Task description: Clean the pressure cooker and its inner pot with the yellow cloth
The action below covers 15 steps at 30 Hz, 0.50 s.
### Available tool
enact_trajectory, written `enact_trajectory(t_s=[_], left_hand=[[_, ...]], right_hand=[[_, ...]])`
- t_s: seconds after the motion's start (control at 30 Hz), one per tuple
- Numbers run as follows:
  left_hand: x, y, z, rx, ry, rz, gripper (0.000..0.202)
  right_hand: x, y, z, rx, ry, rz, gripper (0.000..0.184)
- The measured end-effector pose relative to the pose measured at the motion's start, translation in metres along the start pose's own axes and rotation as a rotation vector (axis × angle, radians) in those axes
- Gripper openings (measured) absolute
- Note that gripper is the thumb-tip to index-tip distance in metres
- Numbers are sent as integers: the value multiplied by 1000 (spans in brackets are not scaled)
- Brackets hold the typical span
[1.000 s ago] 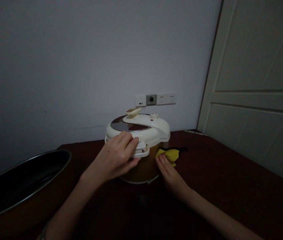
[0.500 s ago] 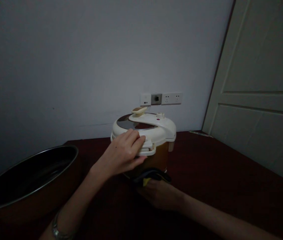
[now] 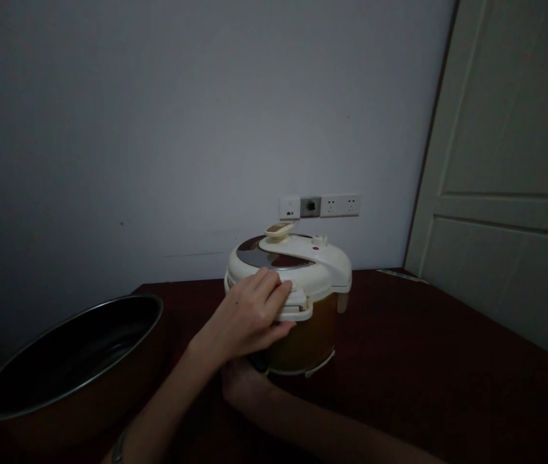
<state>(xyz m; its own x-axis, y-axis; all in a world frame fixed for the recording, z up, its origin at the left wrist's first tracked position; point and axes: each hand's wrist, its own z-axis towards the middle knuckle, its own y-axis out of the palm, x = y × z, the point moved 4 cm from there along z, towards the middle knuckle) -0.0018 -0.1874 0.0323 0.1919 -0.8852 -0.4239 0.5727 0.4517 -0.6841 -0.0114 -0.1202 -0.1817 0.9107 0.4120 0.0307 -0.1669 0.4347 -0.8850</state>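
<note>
The round electric pressure cooker with a white plastic lid and a golden-brown body (image 3: pixel 310 341) is set upright on the dark red desk (image 3: pixel 423 361), slightly right of centre and close to the far pale wall (image 3: pixel 158 129). Its white plastic near handle (image 3: pixel 299 312) is grasped by the left hand (image 3: pixel 254 312), with the fingers laid over the top and the thumb tucked beneath, and this hold is kept as it was. What has just changed is the place of the right hand (image 3: pixel 242 383): it has been brought low from the cooker's right side, across the front, to the near left, where it is partly covered by the left forearm. A dark scrap of fabric (image 3: pixel 258 362) is seen beside it, apparently the edge of the yellow-and-black cloth shown earlier. Whether the right fingers are clenched on it cannot be told. It can be judged that the rubbing has been shifted to the left part of the body, while the cooker is steadied by the left hand. At the left, well apart from the cooker, a large brown pan with a black interior (image 3: pixel 114 385) is left untouched.
</note>
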Motion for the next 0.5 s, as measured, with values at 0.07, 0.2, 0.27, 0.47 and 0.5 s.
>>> enact_trajectory(t_s=[0.07,0.2,0.27,0.47,0.5], left_hand=[[0,0,0,-2,-6,-13,35],[-1,1,-1,-1,-16,-19,35],[-1,1,-2,-3,-9,-13,35],[1,1,-2,-35,-21,-7,37],[1,1,-2,-45,-29,-13,37]], right_hand=[[6,-12,-21,1,-54,-43,32],[28,-49,-82,-14,-201,-48,27],[42,-76,-110,-45,-213,-20,24],[78,-191,-162,98,-58,226,56],[85,-213,-167,220,2,246,58]])
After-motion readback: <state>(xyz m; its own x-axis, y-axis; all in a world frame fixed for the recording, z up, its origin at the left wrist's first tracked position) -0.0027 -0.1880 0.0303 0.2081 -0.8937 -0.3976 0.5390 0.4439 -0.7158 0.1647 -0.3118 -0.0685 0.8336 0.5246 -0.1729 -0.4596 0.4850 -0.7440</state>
